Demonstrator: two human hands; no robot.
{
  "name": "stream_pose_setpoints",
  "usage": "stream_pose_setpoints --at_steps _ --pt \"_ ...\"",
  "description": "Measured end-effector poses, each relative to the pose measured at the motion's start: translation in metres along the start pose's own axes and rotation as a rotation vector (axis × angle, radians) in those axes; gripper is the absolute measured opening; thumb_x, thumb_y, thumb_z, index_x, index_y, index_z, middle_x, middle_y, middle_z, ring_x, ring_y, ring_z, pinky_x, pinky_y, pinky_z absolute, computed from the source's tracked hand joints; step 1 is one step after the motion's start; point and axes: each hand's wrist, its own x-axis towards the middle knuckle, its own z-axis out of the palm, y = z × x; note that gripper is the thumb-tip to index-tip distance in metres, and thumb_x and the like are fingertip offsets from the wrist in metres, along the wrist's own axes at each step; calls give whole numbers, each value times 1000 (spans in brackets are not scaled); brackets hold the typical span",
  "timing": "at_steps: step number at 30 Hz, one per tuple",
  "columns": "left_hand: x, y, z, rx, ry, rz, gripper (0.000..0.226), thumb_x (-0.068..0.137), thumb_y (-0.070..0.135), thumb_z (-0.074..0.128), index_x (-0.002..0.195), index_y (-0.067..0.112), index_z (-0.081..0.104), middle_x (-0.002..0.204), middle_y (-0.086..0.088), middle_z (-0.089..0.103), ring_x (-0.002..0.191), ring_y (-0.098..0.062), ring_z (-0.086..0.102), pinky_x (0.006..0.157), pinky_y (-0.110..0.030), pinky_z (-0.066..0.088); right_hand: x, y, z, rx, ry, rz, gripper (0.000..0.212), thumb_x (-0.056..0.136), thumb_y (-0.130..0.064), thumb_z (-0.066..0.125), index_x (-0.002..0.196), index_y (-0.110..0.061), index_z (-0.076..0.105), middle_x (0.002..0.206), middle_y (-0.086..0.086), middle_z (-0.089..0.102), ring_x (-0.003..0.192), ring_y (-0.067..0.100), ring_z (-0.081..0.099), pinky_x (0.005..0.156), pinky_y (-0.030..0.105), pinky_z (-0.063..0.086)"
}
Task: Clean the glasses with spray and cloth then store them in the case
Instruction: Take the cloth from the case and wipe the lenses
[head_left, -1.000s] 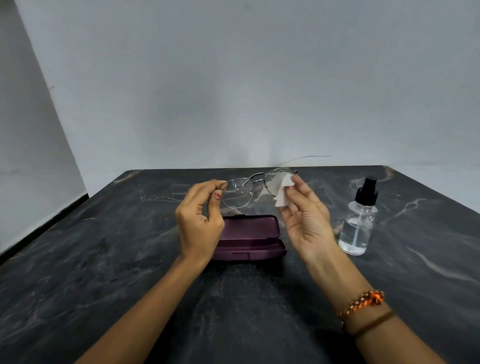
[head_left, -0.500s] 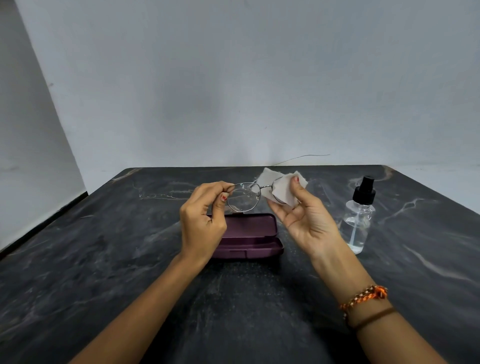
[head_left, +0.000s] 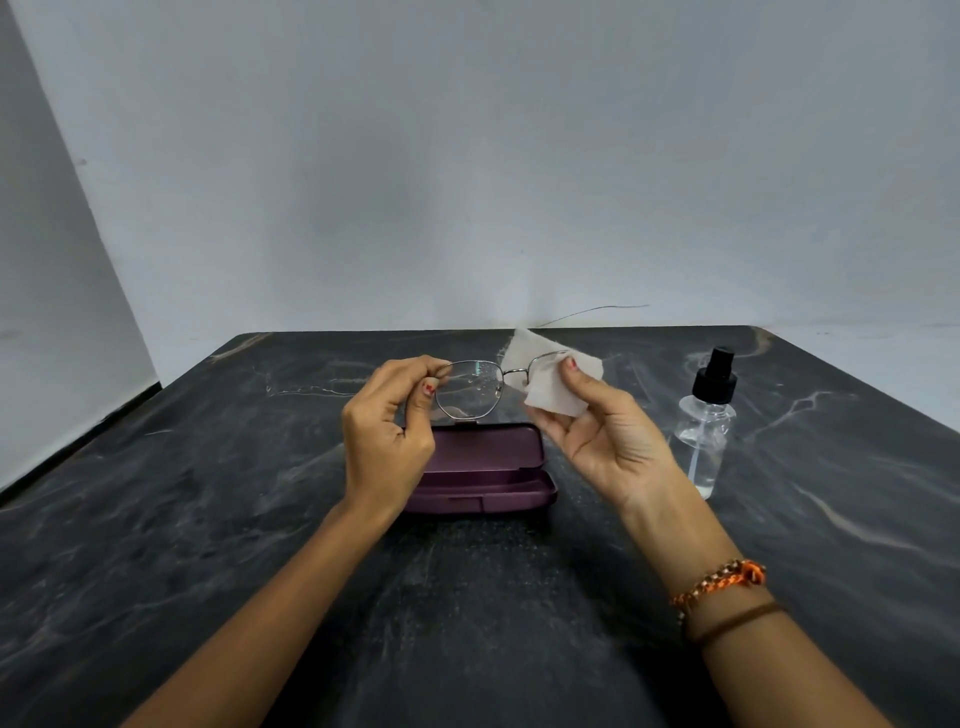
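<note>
Thin metal-framed glasses (head_left: 470, 389) are held up above the table, lenses facing me, with droplets on the left lens. My left hand (head_left: 387, 431) pinches the frame's left corner between thumb and fingers. My right hand (head_left: 605, 436) holds a small pale cloth (head_left: 553, 382) wrapped over the right lens, which the cloth hides. The open purple case (head_left: 485, 467) lies on the table just below both hands. A clear spray bottle (head_left: 706, 426) with a black pump top stands upright to the right of my right hand.
The dark marble-patterned table (head_left: 208, 519) runs back to a pale wall. Its left edge drops off near another wall. A thin wire (head_left: 597, 310) shows against the back wall.
The glasses have turned from tilted to facing me and sit a little lower. The cloth has spread over the right lens, my right hand opening round it.
</note>
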Motion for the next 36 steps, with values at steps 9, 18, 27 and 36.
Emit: stream_pose_setpoints --at_steps 9,18,27,36 --pt "0 0 1 -3 -37 31 23 81 -3 50 100 1 62 89 -4 61 84 -4 60 78 -12 50 -1 -5 -3 -123 83 -55 5 82 -15 58 78 -15 60 61 -3 72 58 11 69 75 35 51" --pt "-3 2 2 16 -42 55 20 82 -3 50 97 -2 64 88 -5 62 83 -10 61 77 -15 52 2 2 1 -69 85 -138 10 82 -3 57 79 -11 62 59 -2 72 57 8 68 59 20 56" --pt "-3 1 3 -15 -40 -2 23 81 1 51 99 8 63 88 -2 62 84 -14 63 79 -16 52 3 -4 -5 -220 71 -137 13 78 6 56 76 -5 62 57 -2 71 57 7 68 56 18 57" --pt "-4 10 6 33 -57 93 20 81 -1 52 96 2 65 89 -3 62 83 -24 63 75 -31 54 0 -3 -1 -71 212 -191 7 77 -16 65 76 -11 60 56 -2 71 52 9 68 46 18 53"
